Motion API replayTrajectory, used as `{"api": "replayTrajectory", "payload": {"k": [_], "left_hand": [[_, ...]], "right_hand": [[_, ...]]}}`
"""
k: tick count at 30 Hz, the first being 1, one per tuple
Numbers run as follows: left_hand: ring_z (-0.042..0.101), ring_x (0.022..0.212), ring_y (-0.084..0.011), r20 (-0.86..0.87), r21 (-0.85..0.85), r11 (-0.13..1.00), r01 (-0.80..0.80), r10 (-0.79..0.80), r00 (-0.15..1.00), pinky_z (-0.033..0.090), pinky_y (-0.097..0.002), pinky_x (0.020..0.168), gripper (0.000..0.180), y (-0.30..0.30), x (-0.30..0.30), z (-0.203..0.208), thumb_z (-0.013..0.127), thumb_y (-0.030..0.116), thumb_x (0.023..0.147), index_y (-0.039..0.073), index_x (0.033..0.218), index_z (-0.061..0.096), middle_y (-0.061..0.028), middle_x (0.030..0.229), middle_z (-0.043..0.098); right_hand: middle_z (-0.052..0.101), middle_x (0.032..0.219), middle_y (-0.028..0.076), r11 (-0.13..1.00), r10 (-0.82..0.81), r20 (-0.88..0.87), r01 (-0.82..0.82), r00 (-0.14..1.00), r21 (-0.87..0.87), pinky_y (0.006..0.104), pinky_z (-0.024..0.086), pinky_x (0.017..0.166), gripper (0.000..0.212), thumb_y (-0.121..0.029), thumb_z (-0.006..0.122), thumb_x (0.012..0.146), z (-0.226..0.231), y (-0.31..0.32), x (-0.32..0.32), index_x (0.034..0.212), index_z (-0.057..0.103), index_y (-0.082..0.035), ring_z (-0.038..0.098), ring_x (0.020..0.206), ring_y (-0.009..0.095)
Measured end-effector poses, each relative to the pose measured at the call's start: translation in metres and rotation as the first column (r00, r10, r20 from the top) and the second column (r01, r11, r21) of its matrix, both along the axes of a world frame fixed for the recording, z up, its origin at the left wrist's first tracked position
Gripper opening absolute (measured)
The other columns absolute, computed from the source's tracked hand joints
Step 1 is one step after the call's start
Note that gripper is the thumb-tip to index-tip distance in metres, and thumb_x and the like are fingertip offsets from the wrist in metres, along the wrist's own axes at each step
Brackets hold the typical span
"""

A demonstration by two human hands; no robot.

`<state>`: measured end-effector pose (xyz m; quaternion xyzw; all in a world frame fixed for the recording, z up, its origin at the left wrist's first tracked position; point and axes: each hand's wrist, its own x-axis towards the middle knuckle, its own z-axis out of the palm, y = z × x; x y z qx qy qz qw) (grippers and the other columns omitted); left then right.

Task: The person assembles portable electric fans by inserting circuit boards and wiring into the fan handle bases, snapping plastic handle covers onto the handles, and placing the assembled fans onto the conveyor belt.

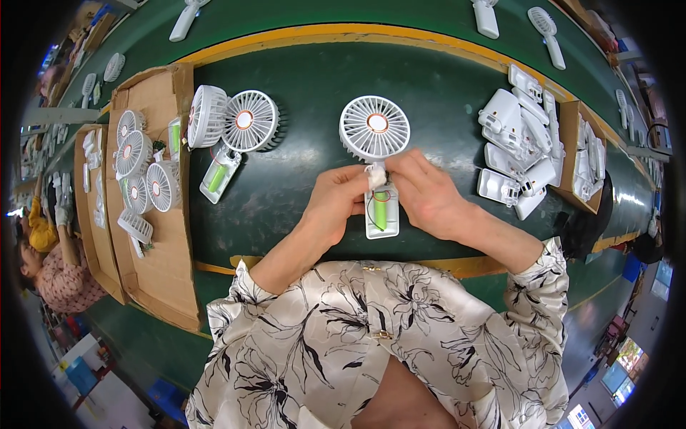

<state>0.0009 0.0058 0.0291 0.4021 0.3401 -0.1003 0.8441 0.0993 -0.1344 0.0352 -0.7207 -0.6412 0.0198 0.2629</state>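
A white handheld fan (374,129) lies face up before me, its round grille pointing away and its handle toward me. The handle shell (384,232) has no cover, so a green battery cell (381,210) and thin red and black wires show inside. At the neck, my left hand (336,201) is closed, thumb and fingers pinching from the left side. My right hand (429,191) is closed at the same neck from the right, its fingertips bent down. A small white piece (376,176) shows between the fingertips; its kind is unclear, and the fingers hide part of the neck.
Two more fans (250,121) stand to the left, one with an uncovered handle. Beyond them, a cardboard tray (158,261) holds several fans. White handle covers (525,132) are piled at right beside a cardboard box (577,193). A yellow-edged belt (421,25) carries fans at the back. Another person (68,275) sits far left.
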Motion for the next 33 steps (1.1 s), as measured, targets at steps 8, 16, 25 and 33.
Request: {"api": "replayTrajectory", "payload": {"k": [8,16,25,33], "left_hand": [[0.059,0.072,-0.0132,0.029,0.129,0.991,0.037,-0.041,0.999,0.050,-0.0261,0.061,0.019,-0.005,-0.002,-0.006,0.052,0.004,0.081,-0.005,0.097,0.058,-0.0080,0.085,0.061],[0.058,0.069,-0.0121,-0.004,0.108,0.992,0.058,-0.058,0.998,0.049,-0.0255,0.058,0.017,-0.006,-0.002,-0.017,0.050,0.004,0.082,-0.005,0.095,0.058,-0.0070,0.083,0.060],[0.059,0.068,-0.0133,-0.015,0.061,0.998,-0.024,0.025,1.000,0.049,-0.0262,0.059,0.017,-0.009,0.004,-0.017,0.050,0.006,0.081,-0.005,0.091,0.058,-0.0076,0.082,0.060],[0.060,0.074,-0.0156,0.076,-0.144,0.978,0.151,-0.142,0.987,0.050,-0.0280,0.065,0.025,0.008,0.006,-0.025,0.050,0.010,0.080,-0.004,0.101,0.053,-0.0083,0.087,0.060]], "right_hand": [[0.047,0.094,0.012,0.999,-0.030,0.013,0.030,0.999,-0.012,0.0305,0.048,0.067,0.019,-0.004,0.055,0.059,-0.007,-0.002,-0.005,0.075,0.053,0.006,0.048,0.087,0.024],[0.047,0.076,0.007,0.981,-0.171,0.069,0.176,0.983,-0.077,0.0293,0.043,0.052,0.018,-0.008,0.056,0.061,-0.009,-0.008,-0.009,0.077,0.051,-0.003,0.050,0.070,0.022],[0.045,0.070,0.006,0.979,-0.174,-0.052,0.167,0.983,-0.117,0.0333,0.043,0.048,0.015,-0.005,0.057,0.061,-0.014,-0.002,-0.001,0.072,0.047,-0.005,0.052,0.064,0.023],[0.049,0.074,0.006,0.978,-0.171,-0.140,0.150,0.975,-0.146,0.0346,0.044,0.052,0.014,-0.003,0.056,0.063,-0.006,-0.008,-0.001,0.074,0.048,-0.005,0.054,0.068,0.024]]}}
